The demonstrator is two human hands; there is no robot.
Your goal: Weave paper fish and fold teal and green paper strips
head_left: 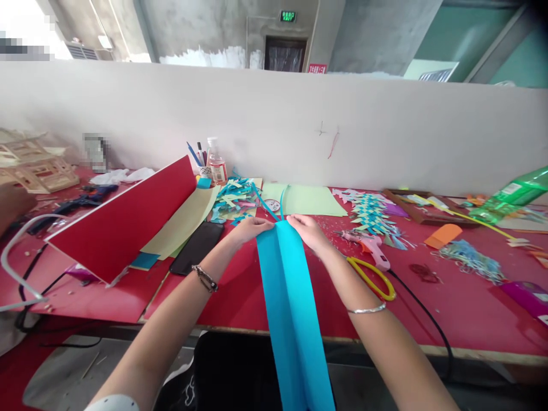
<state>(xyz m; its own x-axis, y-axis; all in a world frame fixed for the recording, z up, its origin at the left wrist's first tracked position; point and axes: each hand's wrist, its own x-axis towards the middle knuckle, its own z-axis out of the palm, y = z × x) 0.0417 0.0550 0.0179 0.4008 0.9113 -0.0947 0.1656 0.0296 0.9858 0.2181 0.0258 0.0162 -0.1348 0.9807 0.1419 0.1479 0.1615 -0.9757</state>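
A long sheet of blue paper, creased down its middle, stretches from the table toward my lap. My left hand pinches its far end at the left corner. At the right corner of that same end, my right hand grips the paper between thumb and fingers. Two narrow blue strips stick out beyond the held end. A pink glue gun and a yellow looped handle lie beside my right forearm. To the left of my left hand rests a black phone.
A red board stands slanted at left, by pale paper sheets. Behind are cut paper strips, a clear bottle and a pen cup. A woven paper piece and a green bottle are at right. Another person's hand shows far left.
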